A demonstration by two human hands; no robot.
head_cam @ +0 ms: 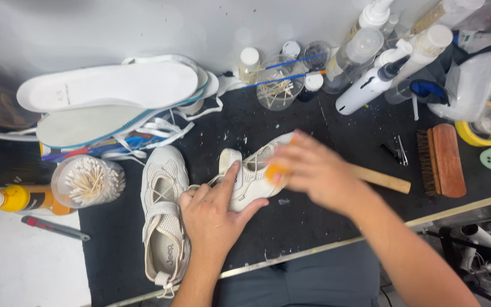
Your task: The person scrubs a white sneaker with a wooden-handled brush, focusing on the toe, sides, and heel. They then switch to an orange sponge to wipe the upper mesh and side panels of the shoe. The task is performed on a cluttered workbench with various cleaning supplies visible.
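Left hand point(214, 213) fingers clamp shoe point(251, 173), long axis running up-right; right hand point(313, 170), blurred, fingers pinch orange sponge point(275, 172) against it.

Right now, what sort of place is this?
Probably a shoe cleaning or repair bench. The left hand steadies a white shoe on a black mat while the right hand works on it; insoles, spray bottles and a wooden brush lie around.

Second shoe point(165, 210) left of held shoe point(251, 176); brush point(442, 160) right.
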